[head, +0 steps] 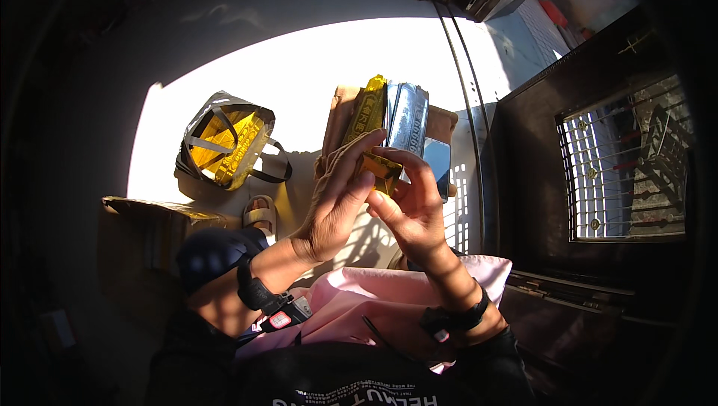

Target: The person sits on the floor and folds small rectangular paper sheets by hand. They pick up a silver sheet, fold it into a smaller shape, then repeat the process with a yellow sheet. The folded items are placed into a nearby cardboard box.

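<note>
Between my two hands is a small folded piece of gold foil paper [387, 173]. My left hand [335, 193] holds its left side, with the thumb along the near edge and the fingers stretched out. My right hand [418, 204] pinches it from the right with bent fingers. Behind the hands, a stack of gold foil paper [367, 106] and a stack of silver foil paper [408, 117] lie side by side, both bearing printed characters. They rest on a brown support [340, 106]. A phone [437, 160] lies at its right, partly hidden by my right hand.
A black bag [188, 153] holding gold foil pieces [227, 142] stands on the sunlit floor to the left. Below it are a cardboard box [129, 226] and my sandalled foot [259, 212]. A dark door with a barred window [622, 165] stands at right. Pink cloth [387, 288] covers my lap.
</note>
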`<state>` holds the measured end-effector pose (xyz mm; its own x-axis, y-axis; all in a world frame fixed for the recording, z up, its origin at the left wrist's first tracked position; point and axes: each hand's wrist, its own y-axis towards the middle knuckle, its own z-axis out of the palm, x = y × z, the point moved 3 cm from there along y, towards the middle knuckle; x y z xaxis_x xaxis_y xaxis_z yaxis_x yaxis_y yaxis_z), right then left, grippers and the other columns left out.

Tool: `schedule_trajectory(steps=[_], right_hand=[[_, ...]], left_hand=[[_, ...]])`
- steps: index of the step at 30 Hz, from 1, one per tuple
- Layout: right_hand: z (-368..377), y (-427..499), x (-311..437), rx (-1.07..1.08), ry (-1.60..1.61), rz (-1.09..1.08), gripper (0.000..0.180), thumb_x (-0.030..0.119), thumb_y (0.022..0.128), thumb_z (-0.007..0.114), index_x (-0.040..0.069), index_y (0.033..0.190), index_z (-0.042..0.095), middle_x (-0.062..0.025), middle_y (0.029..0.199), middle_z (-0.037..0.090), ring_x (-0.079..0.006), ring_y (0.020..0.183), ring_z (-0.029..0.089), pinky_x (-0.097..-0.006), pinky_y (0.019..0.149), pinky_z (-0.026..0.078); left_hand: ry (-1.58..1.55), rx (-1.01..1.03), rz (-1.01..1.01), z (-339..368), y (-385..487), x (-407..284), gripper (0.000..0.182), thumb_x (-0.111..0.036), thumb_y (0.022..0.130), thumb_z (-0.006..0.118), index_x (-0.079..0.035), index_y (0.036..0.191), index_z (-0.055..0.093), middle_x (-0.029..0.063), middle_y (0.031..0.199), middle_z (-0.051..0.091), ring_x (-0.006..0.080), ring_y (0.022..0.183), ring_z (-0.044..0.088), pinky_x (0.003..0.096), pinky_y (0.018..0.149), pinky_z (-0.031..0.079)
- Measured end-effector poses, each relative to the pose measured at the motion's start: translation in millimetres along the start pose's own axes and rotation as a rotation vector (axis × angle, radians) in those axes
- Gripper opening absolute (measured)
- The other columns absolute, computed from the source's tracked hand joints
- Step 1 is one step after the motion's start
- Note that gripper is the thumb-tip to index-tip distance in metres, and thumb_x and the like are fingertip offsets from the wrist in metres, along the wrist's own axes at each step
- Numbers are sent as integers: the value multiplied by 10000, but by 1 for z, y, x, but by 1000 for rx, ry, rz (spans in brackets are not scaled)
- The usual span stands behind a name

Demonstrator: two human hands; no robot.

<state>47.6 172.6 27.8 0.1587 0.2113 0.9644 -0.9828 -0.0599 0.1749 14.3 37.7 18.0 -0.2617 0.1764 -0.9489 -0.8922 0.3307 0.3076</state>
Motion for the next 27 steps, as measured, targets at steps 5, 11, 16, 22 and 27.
schedule_trajectory(steps=[5, 11, 16, 22, 27], right_hand=[[2, -1, -5, -17, -10, -16, 551, -8, 896, 687, -3, 1378, 420, -124, 1303, 528, -184, 1137, 596, -300, 942, 520], [8, -1, -9, 52, 9, -2, 493, 43, 961, 614, 1, 1402, 398, -134, 1335, 508, -173, 948, 618, -304, 781, 545], [1, 1, -11, 14, 152, 128, 382, 70, 997, 568, -5, 1359, 470, -108, 1055, 617, -173, 814, 634, -301, 743, 537], [2, 1, -15, -22, 176, 94, 339, 52, 985, 584, -6, 1307, 499, -105, 968, 641, -177, 773, 638, -294, 707, 537], [3, 3, -15, -17, 190, 94, 360, 36, 970, 604, -7, 1308, 489, -121, 1016, 633, -181, 784, 640, -295, 707, 536]], left_hand=[[-12, 97, -15, 0, 1, 5, 510, -322, 1084, 314, 16, 1465, 342, 138, 1475, 411, 211, 1336, 427, 344, 1115, 341], [-47, -32, -18, -3, 5, 8, 482, -365, 1089, 298, -2, 1357, 468, 105, 1262, 566, 155, 1078, 574, 300, 910, 485], [-265, -53, -224, -6, 2, 7, 458, -368, 1087, 335, -16, 1320, 513, 61, 1070, 633, 84, 774, 547, 235, 659, 461], [-370, -75, -243, -3, 1, 6, 403, -317, 1076, 415, -5, 1279, 568, 80, 1144, 630, 89, 842, 593, 244, 722, 495], [-341, -76, -272, -3, 5, 5, 471, -361, 1078, 371, 4, 1347, 500, 92, 1140, 632, 98, 806, 561, 242, 674, 464]])
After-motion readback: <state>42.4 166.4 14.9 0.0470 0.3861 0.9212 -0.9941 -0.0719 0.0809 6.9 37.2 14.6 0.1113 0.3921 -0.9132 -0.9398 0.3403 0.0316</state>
